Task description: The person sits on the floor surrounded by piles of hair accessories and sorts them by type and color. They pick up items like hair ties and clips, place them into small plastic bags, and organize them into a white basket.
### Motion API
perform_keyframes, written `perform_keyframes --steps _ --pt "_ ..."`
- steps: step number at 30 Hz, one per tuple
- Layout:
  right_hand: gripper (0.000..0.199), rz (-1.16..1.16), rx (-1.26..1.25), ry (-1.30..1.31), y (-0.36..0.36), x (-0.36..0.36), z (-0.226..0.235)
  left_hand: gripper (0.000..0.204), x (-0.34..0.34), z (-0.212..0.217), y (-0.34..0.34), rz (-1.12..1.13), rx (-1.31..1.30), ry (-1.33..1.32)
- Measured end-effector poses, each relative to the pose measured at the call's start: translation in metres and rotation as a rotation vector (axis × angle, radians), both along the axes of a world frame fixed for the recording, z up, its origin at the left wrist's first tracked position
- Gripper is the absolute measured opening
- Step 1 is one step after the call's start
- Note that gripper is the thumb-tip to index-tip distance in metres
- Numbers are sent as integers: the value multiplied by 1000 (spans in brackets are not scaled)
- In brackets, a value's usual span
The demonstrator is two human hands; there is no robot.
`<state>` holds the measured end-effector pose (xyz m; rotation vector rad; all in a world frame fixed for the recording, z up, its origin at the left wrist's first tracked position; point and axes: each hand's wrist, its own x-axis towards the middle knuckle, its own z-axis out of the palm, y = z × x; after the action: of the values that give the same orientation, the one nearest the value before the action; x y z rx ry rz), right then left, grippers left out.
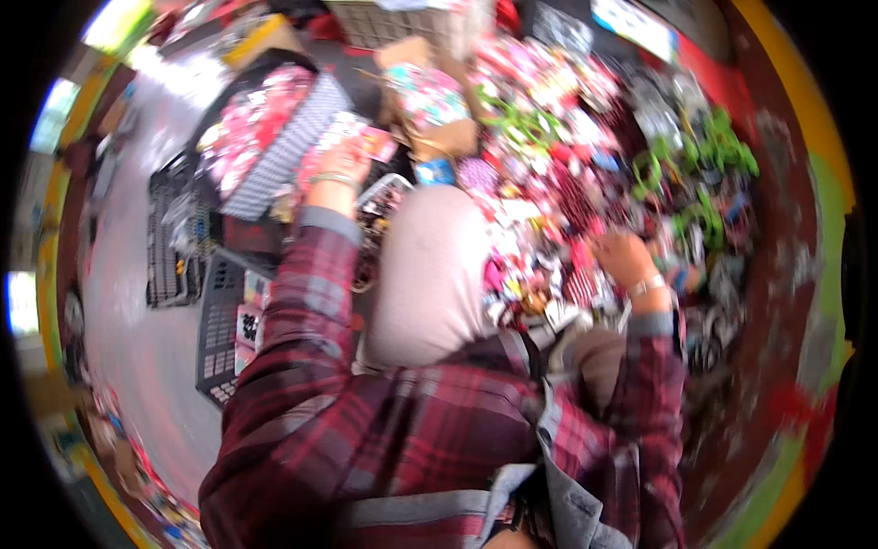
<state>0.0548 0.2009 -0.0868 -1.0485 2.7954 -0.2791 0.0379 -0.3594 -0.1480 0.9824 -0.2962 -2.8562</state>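
My left hand (344,166), smeared by motion, is closed beside a black bin (203,137) of pink and red small goods. A pinkish card packet (377,145) shows at its fingers; whether it is the thing held I cannot make out. My right hand (626,260) reaches into a large heap of mixed small trinkets (540,220), in pink, red, white and other colours. Its fingers are curled together at the heap's surface, and what they hold is too blurred to name. A patterned grey-and-white strip (291,146) runs along the bin's near side.
Green strappy items (718,151) lie on the heap's right. An open cardboard box (457,139) holds colourful packets. Left of my knee (430,274) stand a grey plastic basket (218,320) and a black crate (174,247). A pale woven basket (412,26) stands at the back.
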Motion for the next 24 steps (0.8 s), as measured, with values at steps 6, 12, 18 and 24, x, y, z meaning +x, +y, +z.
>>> perform_keyframes --steps 6,12,18,24 --pt "46 -432 -679 -127 38 -3 53 20 -31 122 72 -20 -379 172" --pt "59 -686 -457 79 47 17 89 23 -15 226 232 -352 -456 698" --pt "24 -728 -606 37 60 22 82 19 -52 147 284 -711 -208 563" --pt "41 -861 -367 11 59 27 75 16 -57 138 300 -446 -283 399"
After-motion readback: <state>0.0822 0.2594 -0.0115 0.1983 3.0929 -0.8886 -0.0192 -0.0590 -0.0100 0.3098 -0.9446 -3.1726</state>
